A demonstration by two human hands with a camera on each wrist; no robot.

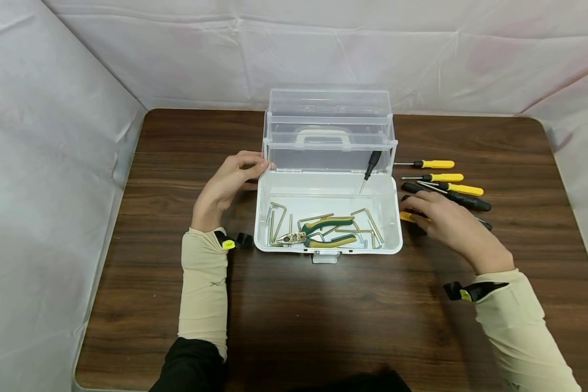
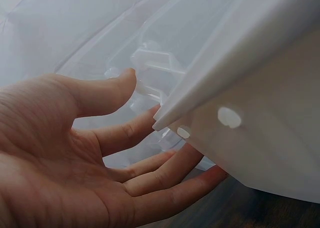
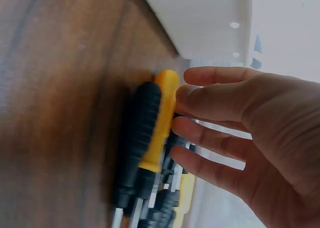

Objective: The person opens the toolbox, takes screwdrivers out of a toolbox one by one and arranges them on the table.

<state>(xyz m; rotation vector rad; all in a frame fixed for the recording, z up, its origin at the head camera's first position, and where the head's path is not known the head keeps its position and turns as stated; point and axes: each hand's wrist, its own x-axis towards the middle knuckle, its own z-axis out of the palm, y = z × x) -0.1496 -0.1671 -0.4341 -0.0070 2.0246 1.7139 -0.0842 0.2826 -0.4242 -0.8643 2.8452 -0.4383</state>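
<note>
A white toolbox (image 1: 329,182) with its clear lid (image 1: 329,103) raised stands mid-table. Green-handled pliers (image 1: 330,222), several hex keys (image 1: 372,226) and a black-handled screwdriver (image 1: 372,163) lie in it, the screwdriver tilted against the back. My left hand (image 1: 227,182) is at the box's back left corner, fingers extended along the side wall (image 2: 280,133), thumb raised. My right hand (image 1: 441,220) reaches over screwdrivers just right of the box. In the right wrist view its fingertips are right at a yellow screwdriver handle (image 3: 162,120), beside a black handle (image 3: 139,133).
More screwdrivers with yellow handles (image 1: 446,177) and a black handle (image 1: 470,202) lie in a loose group right of the box. The dark wooden table (image 1: 323,326) is bordered by white cloth walls (image 1: 299,49) at the back and sides.
</note>
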